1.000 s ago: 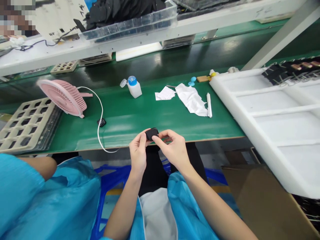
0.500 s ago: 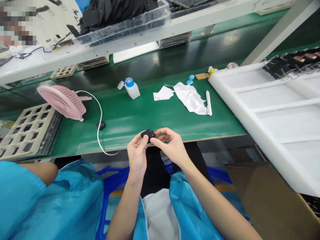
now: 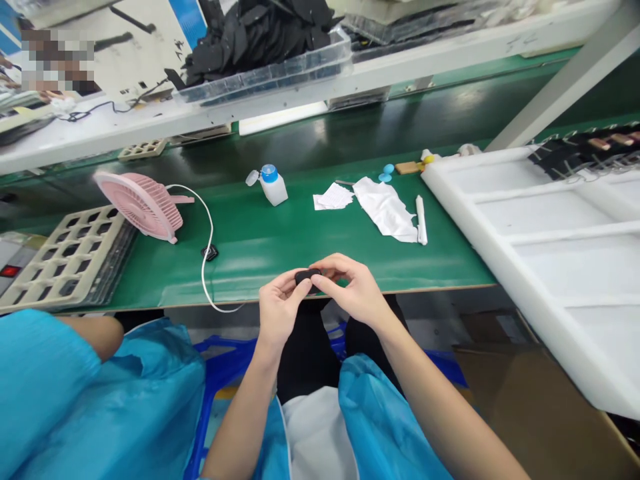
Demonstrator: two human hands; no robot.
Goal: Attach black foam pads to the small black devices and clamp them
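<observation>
Between my two hands, just above the bench's front edge, is a small black rounded case (image 3: 307,275); its exact kind does not show. My left hand (image 3: 281,300) grips its left side between thumb and fingers. The thumb and fingertips of my right hand (image 3: 353,288) close on its right side. Fingers cover much of the case. Beyond my hands, on the green bench top (image 3: 250,257), lie white paper slips (image 3: 334,197), a white cloth (image 3: 386,208) and a white rolled stick (image 3: 421,220). A white bottle with a blue top (image 3: 275,187) stands there with its lid flipped up.
At left are a pink fan (image 3: 143,203) with a white cable, a small black item (image 3: 211,253) by the cable, and stacked beige trays (image 3: 65,257). A white divided foam tray (image 3: 505,247) borders the right. A co-worker's blue sleeve (image 3: 45,380) is at lower left.
The black case has been tilted so that less of its flat face shows, and my right hand has come closer round it. The whole view has shifted slightly.
</observation>
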